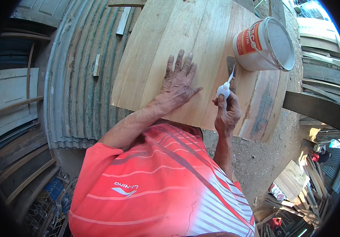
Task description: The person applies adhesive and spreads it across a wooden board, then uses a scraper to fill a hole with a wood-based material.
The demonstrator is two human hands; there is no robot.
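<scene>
My left hand (179,81) lies flat on a wide wooden panel (146,71) made of joined boards, fingers spread and holding nothing. In my right hand (228,112) is a small white squeeze bottle (223,90) with a long thin nozzle, gripped upright over the panel's right part. The nozzle's tip points away from me, close to a putty knife (231,65) whose blade lies on the boards. Whether the tip touches the wood I cannot tell. Just beyond stands a white plastic bucket (244,49) with a red label and a wire handle.
Corrugated metal sheeting (83,91) lies left of the panel, with small wood offcuts (97,65) on it. Stacked planks (324,71) fill the right side, and a dark curved band (316,110) juts out there. Scrap wood (296,185) lies at the lower right, with another person (321,155) near it.
</scene>
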